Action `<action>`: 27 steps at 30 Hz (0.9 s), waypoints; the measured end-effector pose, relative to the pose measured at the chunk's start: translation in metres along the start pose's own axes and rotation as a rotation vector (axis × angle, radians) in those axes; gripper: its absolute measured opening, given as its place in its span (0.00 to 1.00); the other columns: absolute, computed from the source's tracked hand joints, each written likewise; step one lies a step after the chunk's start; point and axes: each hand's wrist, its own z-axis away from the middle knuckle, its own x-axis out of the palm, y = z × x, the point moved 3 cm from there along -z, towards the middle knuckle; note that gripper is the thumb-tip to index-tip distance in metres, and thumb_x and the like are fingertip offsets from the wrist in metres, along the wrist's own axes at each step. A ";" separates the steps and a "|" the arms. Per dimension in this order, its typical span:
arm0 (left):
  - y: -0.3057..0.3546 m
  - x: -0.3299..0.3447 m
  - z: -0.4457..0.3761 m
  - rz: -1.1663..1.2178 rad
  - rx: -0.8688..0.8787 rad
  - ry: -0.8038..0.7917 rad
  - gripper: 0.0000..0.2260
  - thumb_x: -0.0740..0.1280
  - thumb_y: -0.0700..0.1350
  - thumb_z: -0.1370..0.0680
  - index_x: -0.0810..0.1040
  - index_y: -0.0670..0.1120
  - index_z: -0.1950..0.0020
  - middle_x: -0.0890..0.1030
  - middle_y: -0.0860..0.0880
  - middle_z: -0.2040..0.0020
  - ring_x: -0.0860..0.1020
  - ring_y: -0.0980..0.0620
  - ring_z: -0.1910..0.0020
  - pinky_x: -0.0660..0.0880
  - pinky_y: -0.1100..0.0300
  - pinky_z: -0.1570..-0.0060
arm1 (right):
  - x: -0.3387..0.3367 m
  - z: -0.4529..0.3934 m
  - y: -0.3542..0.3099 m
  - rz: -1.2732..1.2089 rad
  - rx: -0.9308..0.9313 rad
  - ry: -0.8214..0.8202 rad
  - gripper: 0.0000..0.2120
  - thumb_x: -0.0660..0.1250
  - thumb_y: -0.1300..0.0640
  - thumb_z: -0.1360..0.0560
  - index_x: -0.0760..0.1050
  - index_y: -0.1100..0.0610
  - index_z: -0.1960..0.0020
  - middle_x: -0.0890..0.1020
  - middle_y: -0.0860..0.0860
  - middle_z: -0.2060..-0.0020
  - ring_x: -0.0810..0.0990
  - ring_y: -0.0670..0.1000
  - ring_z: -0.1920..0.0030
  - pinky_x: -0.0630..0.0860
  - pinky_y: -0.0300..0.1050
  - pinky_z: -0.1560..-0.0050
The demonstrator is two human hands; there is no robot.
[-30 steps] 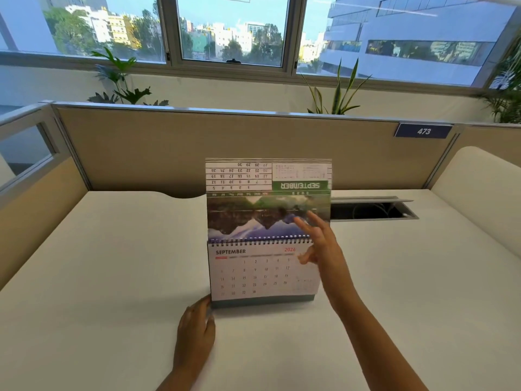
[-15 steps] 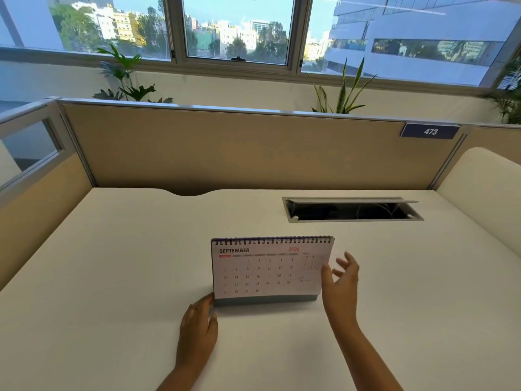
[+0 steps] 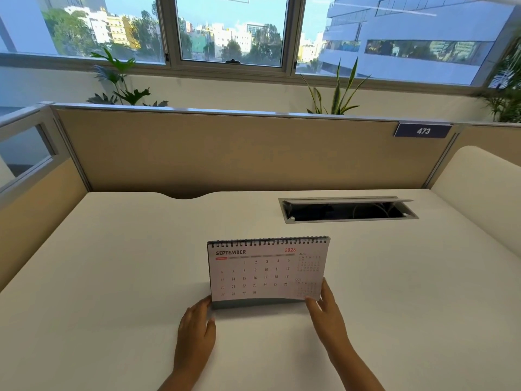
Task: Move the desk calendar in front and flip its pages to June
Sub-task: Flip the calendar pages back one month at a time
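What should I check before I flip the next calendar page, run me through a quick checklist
1. Desk calendar standing upright in front: ok.
2. Left hand steadying the base's left corner: ok.
3. Right hand pinching the page's lower right corner: ok, the corner looks slightly lifted.
4. Page shows June: not ok, it reads September.
5. Only one sheet pinched: cannot tell.
6. Room behind the spiral for the page to swing over: ok, bare desk lies there and the cable slot sits further back.

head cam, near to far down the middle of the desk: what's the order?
left hand → desk calendar → cable hatch → beige partition → window
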 end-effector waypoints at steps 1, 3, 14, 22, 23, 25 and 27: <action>0.000 0.000 0.000 0.002 -0.003 0.001 0.21 0.62 0.32 0.27 0.68 0.45 0.36 0.74 0.42 0.39 0.71 0.42 0.41 0.69 0.47 0.40 | -0.002 0.002 0.000 -0.004 -0.006 0.031 0.26 0.59 0.50 0.23 0.56 0.48 0.27 0.68 0.50 0.30 0.68 0.55 0.32 0.66 0.54 0.34; 0.001 0.000 0.001 0.005 -0.005 0.003 0.21 0.62 0.32 0.27 0.68 0.45 0.36 0.74 0.43 0.39 0.70 0.42 0.41 0.68 0.47 0.39 | -0.007 0.007 -0.001 -0.054 -0.032 0.100 0.19 0.57 0.50 0.22 0.66 0.52 0.33 0.75 0.51 0.36 0.72 0.54 0.37 0.71 0.48 0.40; 0.020 -0.015 0.007 0.053 0.090 0.066 0.17 0.62 0.43 0.33 0.75 0.44 0.45 0.81 0.42 0.51 0.78 0.40 0.53 0.76 0.43 0.53 | -0.033 0.013 -0.009 -0.845 0.260 -0.344 0.29 0.47 0.38 0.24 0.79 0.56 0.46 0.83 0.62 0.50 0.82 0.62 0.50 0.79 0.54 0.55; 0.011 -0.015 0.010 0.267 -0.077 0.030 0.17 0.65 0.43 0.35 0.73 0.48 0.46 0.78 0.42 0.47 0.76 0.41 0.47 0.74 0.44 0.48 | -0.019 0.025 -0.044 -1.171 0.012 -0.555 0.18 0.78 0.61 0.43 0.81 0.59 0.54 0.85 0.58 0.58 0.84 0.58 0.58 0.81 0.49 0.67; 0.013 -0.015 0.010 0.277 -0.084 0.037 0.14 0.65 0.41 0.33 0.74 0.49 0.48 0.78 0.43 0.48 0.76 0.41 0.48 0.74 0.44 0.48 | -0.019 0.025 -0.052 -1.189 -0.015 -0.559 0.14 0.74 0.61 0.37 0.81 0.58 0.52 0.85 0.58 0.57 0.84 0.58 0.57 0.81 0.50 0.67; 0.021 -0.017 0.011 0.242 -0.046 0.072 0.14 0.64 0.32 0.30 0.76 0.50 0.51 0.79 0.43 0.53 0.76 0.41 0.52 0.73 0.44 0.52 | -0.018 0.020 -0.067 -1.176 -0.071 -0.566 0.14 0.65 0.59 0.30 0.77 0.58 0.45 0.84 0.59 0.51 0.83 0.59 0.52 0.81 0.53 0.61; 0.018 -0.015 0.007 0.128 0.014 0.093 0.16 0.62 0.28 0.30 0.76 0.42 0.48 0.80 0.39 0.53 0.75 0.39 0.54 0.72 0.47 0.54 | -0.018 0.015 -0.081 -1.115 -0.152 -0.604 0.19 0.66 0.55 0.29 0.73 0.58 0.39 0.81 0.58 0.46 0.82 0.59 0.50 0.80 0.56 0.53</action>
